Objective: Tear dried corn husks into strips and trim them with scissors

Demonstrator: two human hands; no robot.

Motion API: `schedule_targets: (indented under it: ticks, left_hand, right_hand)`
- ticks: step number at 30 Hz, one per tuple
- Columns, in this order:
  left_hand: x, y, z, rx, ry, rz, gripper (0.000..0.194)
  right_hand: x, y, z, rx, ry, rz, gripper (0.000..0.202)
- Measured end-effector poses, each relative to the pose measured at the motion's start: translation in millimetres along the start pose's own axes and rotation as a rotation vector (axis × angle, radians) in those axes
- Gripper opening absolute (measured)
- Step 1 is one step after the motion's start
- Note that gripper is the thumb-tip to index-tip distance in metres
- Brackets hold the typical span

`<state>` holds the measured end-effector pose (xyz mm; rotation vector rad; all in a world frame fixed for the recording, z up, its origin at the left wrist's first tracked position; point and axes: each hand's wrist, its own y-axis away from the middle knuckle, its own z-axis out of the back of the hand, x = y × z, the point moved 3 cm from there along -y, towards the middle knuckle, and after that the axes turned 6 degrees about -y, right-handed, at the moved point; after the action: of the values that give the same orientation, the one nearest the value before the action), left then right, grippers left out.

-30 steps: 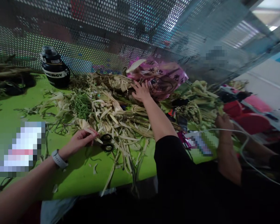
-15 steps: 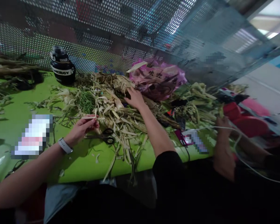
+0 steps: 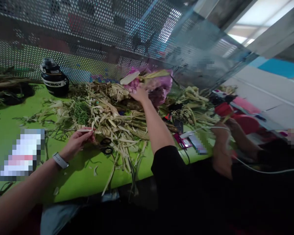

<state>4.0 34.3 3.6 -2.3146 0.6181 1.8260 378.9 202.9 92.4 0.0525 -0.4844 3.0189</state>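
Note:
My left hand (image 3: pixel 79 141) pinches a thin pale strip of dried leaf (image 3: pixel 85 130) between thumb and fingertips, low over the near side of the pile. Just to its right lie black-handled scissors (image 3: pixel 107 150), their blades mostly hidden. My right hand (image 3: pixel 140 94) reaches across to a pink plastic bag (image 3: pixel 164 85) at the back. Its fingers are smeared against the bag, so their grip is unclear. Long pale leaves stick out of the bag's top. Between my hands spreads a tangled heap of dry stalks and leaves (image 3: pixel 112 114), with a green sprig (image 3: pixel 80 112) on it.
A black bottle (image 3: pixel 54 80) stands at the back left, before a perforated metal panel (image 3: pixel 88 45). A blurred-out phone (image 3: pixel 22 155) lies left on the green table (image 3: pixel 75 176). To the right are another phone (image 3: pixel 197 142), a white cable and a co-worker's hands (image 3: pixel 221 133).
My right hand has moved from the leaf heap up and back to the pink bag. A long leaf now shows across the bag's top. My left hand keeps its strip; the view has shifted.

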Motion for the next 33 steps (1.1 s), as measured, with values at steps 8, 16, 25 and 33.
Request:
schedule_targets:
  ticks: [8,16,25,33]
  left_hand:
    - [7,-4,3.0,0.037,0.026,0.014,0.032]
    - [6,0,-2.4,0.042,-0.023,-0.002,0.034]
    - [2,0,-5.6,0.030,0.101,-0.062,0.039]
    - [2,5,-8.2,0.056,-0.055,-0.107,0.034]
  right_hand:
    - [41,69,-43,0.070,-0.152,0.026,0.073]
    - [53,114,-45,0.056,-0.234,-0.005,0.064]
    - [152,175,1,0.018,-0.813,0.454,0.046]
    - [187,201,-8,0.185,-0.858,0.599,0.043]
